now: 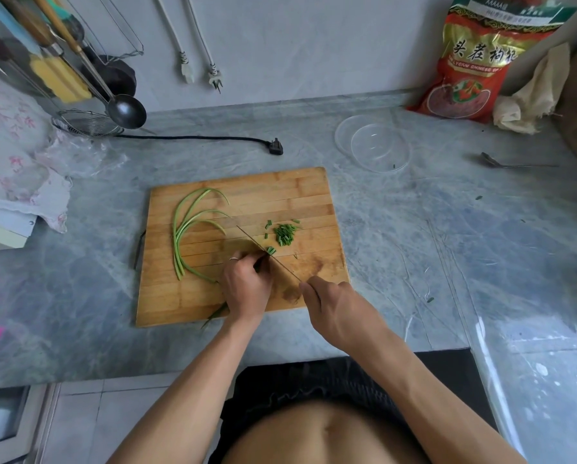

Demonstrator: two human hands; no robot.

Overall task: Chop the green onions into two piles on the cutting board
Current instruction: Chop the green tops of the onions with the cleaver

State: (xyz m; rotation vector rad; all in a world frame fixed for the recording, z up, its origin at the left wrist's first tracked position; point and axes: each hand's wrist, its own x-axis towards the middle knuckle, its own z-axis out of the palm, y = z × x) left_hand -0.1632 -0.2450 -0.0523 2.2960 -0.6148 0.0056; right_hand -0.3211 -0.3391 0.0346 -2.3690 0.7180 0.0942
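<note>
Pinched under the curled left hand (245,279), a small bunch of green onions (271,250) is pressed to the cutting board (314,192), while the knife (267,256) is gripped in the closed right hand (334,306). Whole stalks (186,229) lie at the board's left, one chopped pile (284,234) beyond the blade. Light, limp and probably springy, they are best held close behind the cut.

Grey marbled countertop (397,229) meets a plain pale wall (297,45). Two white plugs (202,73) hang against the wall. Pale tiled floor (89,416) below the counter edge. Soft, even light.
</note>
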